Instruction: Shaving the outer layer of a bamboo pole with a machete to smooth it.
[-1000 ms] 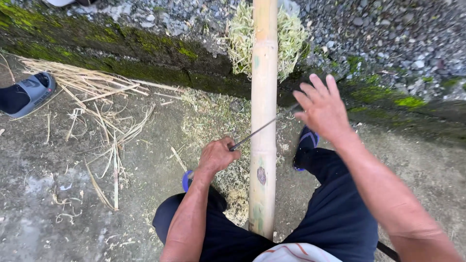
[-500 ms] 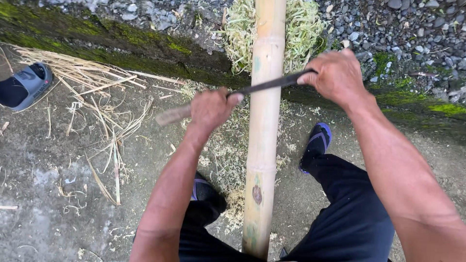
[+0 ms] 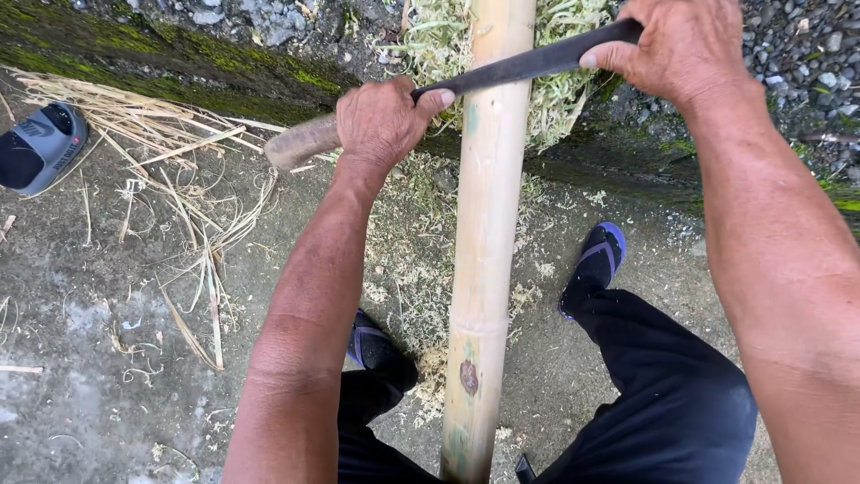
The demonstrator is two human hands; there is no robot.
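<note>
A long pale bamboo pole (image 3: pixel 484 233) runs away from me between my legs. A dark knife blade (image 3: pixel 528 64) lies across the pole near the top of the view. My left hand (image 3: pixel 383 121) grips the knife's wooden handle (image 3: pixel 300 143) left of the pole. My right hand (image 3: pixel 681 45) clasps the far end of the blade right of the pole. A heap of pale green shavings (image 3: pixel 439 40) sits behind the pole on both sides.
Dry bamboo strips (image 3: pixel 152 170) lie scattered on the concrete at left, beside a grey sandal (image 3: pixel 40 148). A mossy kerb (image 3: pixel 179 63) and gravel (image 3: pixel 797 54) run along the top. My feet wear blue-strapped sandals (image 3: pixel 596 264) either side of the pole.
My right hand, open a second ago, has taken hold of the blade's far end. Both hands have pushed the knife farther along the pole, and my view has moved closer.
</note>
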